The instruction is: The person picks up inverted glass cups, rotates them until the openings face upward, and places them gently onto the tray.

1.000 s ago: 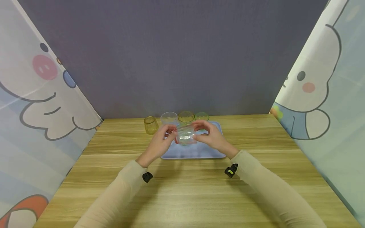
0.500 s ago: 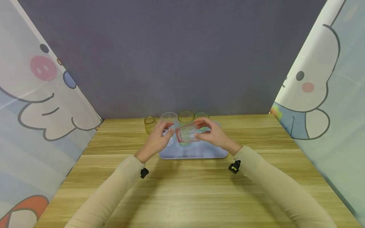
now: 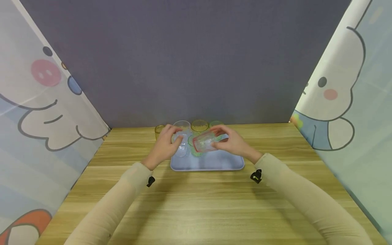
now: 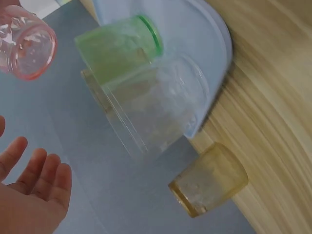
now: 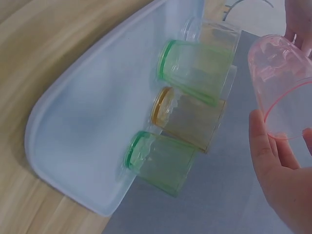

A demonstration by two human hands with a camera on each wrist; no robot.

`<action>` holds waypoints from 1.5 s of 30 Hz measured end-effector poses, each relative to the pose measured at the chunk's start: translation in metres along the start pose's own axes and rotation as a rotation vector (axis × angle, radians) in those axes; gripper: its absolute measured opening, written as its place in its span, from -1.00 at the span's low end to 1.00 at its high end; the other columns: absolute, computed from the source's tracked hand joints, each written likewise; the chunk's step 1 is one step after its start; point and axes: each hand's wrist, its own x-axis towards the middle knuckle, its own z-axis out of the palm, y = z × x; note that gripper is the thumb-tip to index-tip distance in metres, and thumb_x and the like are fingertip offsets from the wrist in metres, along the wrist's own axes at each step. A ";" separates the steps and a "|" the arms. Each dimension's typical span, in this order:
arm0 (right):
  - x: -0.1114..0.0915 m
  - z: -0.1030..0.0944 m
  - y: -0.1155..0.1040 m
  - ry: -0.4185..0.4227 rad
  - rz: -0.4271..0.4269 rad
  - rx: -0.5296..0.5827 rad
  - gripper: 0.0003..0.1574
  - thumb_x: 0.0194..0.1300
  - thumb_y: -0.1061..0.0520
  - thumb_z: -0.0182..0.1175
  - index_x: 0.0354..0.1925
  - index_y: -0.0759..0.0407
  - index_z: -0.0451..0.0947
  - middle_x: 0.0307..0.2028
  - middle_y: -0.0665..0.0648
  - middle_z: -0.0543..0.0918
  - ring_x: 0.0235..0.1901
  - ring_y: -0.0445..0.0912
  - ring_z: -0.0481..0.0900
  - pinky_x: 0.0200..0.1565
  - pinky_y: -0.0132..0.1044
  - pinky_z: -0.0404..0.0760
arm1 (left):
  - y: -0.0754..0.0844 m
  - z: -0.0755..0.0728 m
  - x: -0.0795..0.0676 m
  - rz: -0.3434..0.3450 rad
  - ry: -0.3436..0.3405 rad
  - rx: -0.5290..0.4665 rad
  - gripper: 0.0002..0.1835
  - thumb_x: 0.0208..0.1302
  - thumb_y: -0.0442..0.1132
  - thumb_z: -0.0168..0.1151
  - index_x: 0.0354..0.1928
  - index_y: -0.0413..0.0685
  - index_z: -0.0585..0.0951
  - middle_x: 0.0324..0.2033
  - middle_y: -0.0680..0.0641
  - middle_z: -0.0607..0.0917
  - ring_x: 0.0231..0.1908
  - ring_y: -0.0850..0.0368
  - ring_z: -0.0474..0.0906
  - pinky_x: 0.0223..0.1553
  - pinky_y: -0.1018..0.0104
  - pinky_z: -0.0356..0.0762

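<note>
My right hand [image 3: 229, 143] holds a transparent pink cup [image 3: 203, 142] on its side above the tray, its fingers and thumb around the rim end. The cup's base points toward my left hand [image 3: 165, 144], which is apart from it with fingers loosely bent and nothing held. Upright on the blue tray [image 3: 208, 165] stand two green cups [image 5: 195, 70], an amber cup [image 5: 187, 117] and clear cups [image 4: 156, 102]. Off the tray to the left, another amber cup [image 4: 214, 178] stands upside down on the table, partly hidden by my left hand in the head view.
The wood-grain table [image 3: 196, 204] stretches in front of the tray and to both sides. A grey panel [image 3: 196, 61] rises behind it. Cartoon-printed curtains [image 3: 333, 92] border the left and right sides.
My left hand has let go of the pink cup and moved left. My right hand has kept hold of it, shifting it slightly right and tilting it.
</note>
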 end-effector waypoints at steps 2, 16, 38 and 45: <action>0.001 -0.002 -0.001 -0.001 0.007 -0.025 -0.27 0.24 0.17 0.43 0.32 0.28 0.44 0.19 0.30 0.52 0.17 0.17 0.49 0.07 0.09 0.61 | -0.003 -0.001 0.001 0.010 0.001 0.032 -0.66 0.43 -0.18 0.14 0.12 -0.21 0.62 -0.01 -0.18 0.57 0.04 -0.13 0.46 0.11 -0.06 0.39; 0.004 -0.014 0.000 -0.003 0.057 -0.171 -0.26 0.18 0.14 0.39 0.32 0.19 0.47 0.19 0.21 0.51 0.14 0.10 0.49 0.05 -0.04 0.63 | -0.013 -0.010 0.008 0.076 0.025 0.208 -0.71 0.36 -0.22 0.18 0.03 -0.21 0.64 -0.05 -0.21 0.59 -0.08 -0.19 0.47 -0.02 -0.09 0.42; 0.011 -0.020 -0.002 -0.033 0.074 -0.322 -0.26 0.17 0.09 0.36 0.31 0.20 0.48 0.15 0.36 0.51 0.11 0.15 0.49 0.00 -0.02 0.64 | -0.020 -0.019 0.018 0.058 -0.004 0.318 -0.70 0.36 -0.22 0.17 0.04 -0.23 0.64 -0.04 -0.24 0.59 -0.08 -0.21 0.48 -0.01 -0.10 0.42; 0.013 -0.023 0.001 -0.038 0.075 -0.365 -0.23 0.17 0.05 0.35 0.32 0.25 0.46 0.13 0.36 0.50 0.09 0.13 0.48 0.06 0.07 0.56 | -0.027 -0.020 0.020 0.038 0.003 0.337 -0.67 0.35 -0.21 0.19 0.05 -0.29 0.63 -0.02 -0.28 0.59 -0.06 -0.28 0.48 0.03 -0.15 0.41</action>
